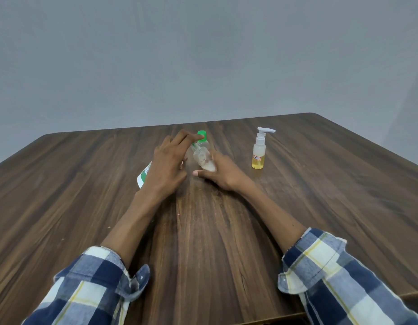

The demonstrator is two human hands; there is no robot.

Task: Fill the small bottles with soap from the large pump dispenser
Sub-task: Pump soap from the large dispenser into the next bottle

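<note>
The large pump dispenser lies mostly hidden under my left hand (167,165). Only its green pump head (201,134) and a white-and-green labelled end (143,175) show. My left index finger rests on top of the pump head. My right hand (221,173) holds a small clear bottle (203,159), tilted with its mouth up against the pump's nozzle. White soap sits in the bottle's lower end. A second small bottle (259,156), with a white pump top and yellow liquid, stands upright to the right, apart from both hands.
Everything sits on a dark wooden table (320,207) whose far edge meets a plain grey wall. My plaid sleeves are rolled up near the table's front edge.
</note>
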